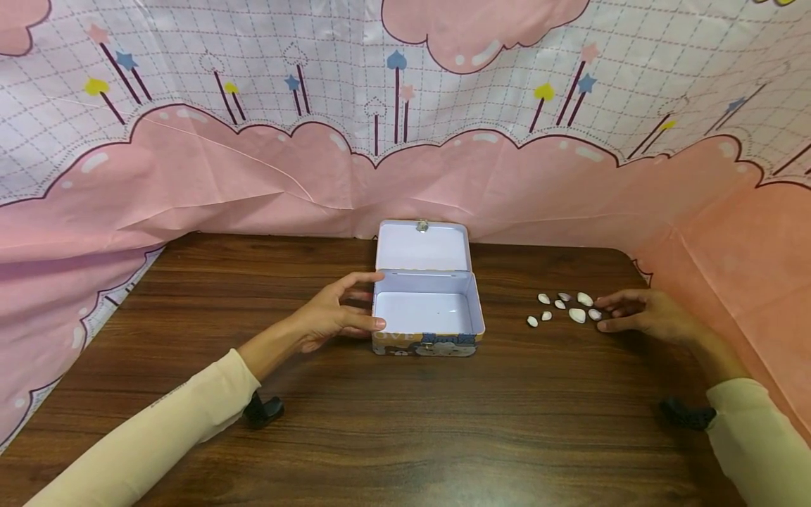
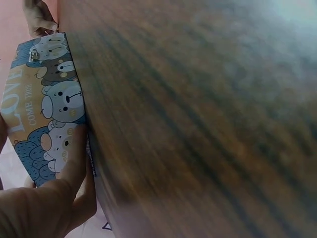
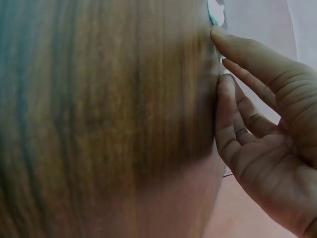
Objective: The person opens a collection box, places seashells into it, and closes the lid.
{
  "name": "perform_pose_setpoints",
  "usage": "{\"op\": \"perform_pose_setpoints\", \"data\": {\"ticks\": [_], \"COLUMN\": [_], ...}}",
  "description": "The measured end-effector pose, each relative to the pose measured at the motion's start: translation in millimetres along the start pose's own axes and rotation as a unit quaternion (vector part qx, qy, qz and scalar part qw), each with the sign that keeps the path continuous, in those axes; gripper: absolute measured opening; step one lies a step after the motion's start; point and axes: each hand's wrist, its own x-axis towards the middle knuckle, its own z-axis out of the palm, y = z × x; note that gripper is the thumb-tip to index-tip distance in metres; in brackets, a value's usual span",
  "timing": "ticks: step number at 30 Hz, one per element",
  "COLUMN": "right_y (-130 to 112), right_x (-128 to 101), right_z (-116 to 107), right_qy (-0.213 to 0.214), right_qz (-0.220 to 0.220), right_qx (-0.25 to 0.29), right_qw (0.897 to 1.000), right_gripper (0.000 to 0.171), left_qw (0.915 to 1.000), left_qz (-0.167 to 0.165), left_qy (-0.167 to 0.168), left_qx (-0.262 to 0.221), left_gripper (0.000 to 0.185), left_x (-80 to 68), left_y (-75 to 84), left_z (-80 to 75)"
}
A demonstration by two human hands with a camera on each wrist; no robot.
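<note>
A tin lunch-box-style box (image 1: 427,345) with its lid (image 1: 423,246) raised stands on the table, its white inside bare. My left hand (image 1: 332,310) grips the box's left end, thumb at the front and fingers toward the back. In the left wrist view, printed bears and the word LOVE cover the tin box (image 2: 64,99) beside the left hand (image 2: 54,203). Several small white seashells (image 1: 577,315) lie to the right. My right hand (image 1: 646,313) is at their right edge, thumb and forefinger apart on either side of one shell (image 1: 594,314). In the right wrist view, the right hand (image 3: 267,134) partly hides the shells.
The dark wooden table (image 1: 443,422) carries the box near its back edge. A pink and white patterned cloth (image 1: 253,176) hangs behind and along both sides. Dark wrist mounts (image 1: 262,410) sit below both sleeves.
</note>
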Motion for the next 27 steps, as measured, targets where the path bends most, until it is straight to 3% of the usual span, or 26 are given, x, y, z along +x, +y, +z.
{"op": "perform_pose_setpoints", "data": {"ticks": [5,16,22,27], "right_y": [-3.4,-7.9,-11.4,-13.0], "right_x": [-3.1,-9.7,-11.0,-10.8], "right_z": [5.2,14.3,14.1,13.1], "right_qy": [0.007,0.016,0.021,0.025], "right_qz": [-0.001,-0.001,-0.005,-0.009], "right_qx": [-0.012,0.020,-0.004,-0.020], "right_qw": [1.000,1.000,1.000,0.999], "right_gripper": [0.048,0.041,0.036,0.034], "left_qw": [0.9999,0.9997,0.9984,0.9983], "left_qz": [0.001,-0.003,-0.016,-0.021], "left_qy": [-0.008,-0.023,-0.041,-0.045], "left_qx": [-0.008,-0.001,0.034,0.029], "left_gripper": [0.094,0.091,0.088,0.085], "left_x": [-1.8,-7.7,-6.4,-5.8], "left_y": [-2.4,-0.5,0.8,2.7], "left_z": [-1.8,-3.1,-4.5,-4.6]}}
